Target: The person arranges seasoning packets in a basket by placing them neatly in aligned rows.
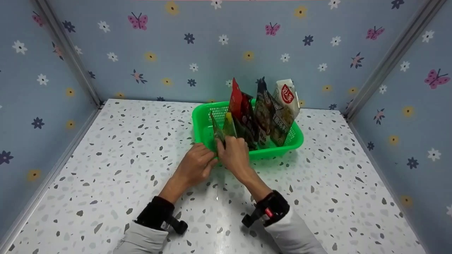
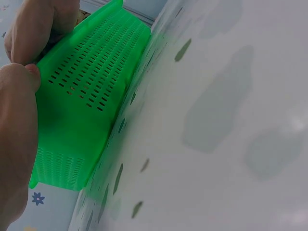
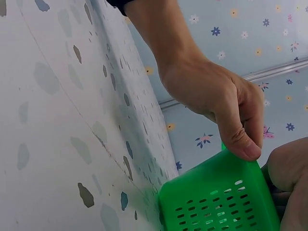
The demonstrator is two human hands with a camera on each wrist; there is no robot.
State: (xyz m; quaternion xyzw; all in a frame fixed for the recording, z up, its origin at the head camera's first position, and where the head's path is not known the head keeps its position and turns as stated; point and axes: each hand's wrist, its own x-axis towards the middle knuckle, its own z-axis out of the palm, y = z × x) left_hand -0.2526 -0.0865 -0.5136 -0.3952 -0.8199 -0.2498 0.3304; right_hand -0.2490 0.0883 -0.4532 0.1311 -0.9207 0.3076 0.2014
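A bright green plastic basket (image 1: 273,152) holds several upright food packets. My left hand (image 1: 197,164) grips the basket's front left corner; in the right wrist view the left thumb (image 3: 245,148) presses on the rim. My right hand (image 1: 235,155) reaches over the front rim, its fingers at a thin green-edged packet (image 1: 216,128) at the left end, which it appears to pinch. Beside that stands a packet with a yellow top (image 1: 229,125). The right fingertips are hidden inside the basket. In the left wrist view the right hand (image 2: 41,29) stands above the left hand (image 2: 14,134).
Farther right in the basket stand a red packet (image 1: 240,106), a dark packet (image 1: 262,109) and a white-topped packet (image 1: 285,97). The speckled white table (image 1: 141,141) meets a blue flowered wall (image 1: 212,46) behind the basket. Side panels rise left and right.
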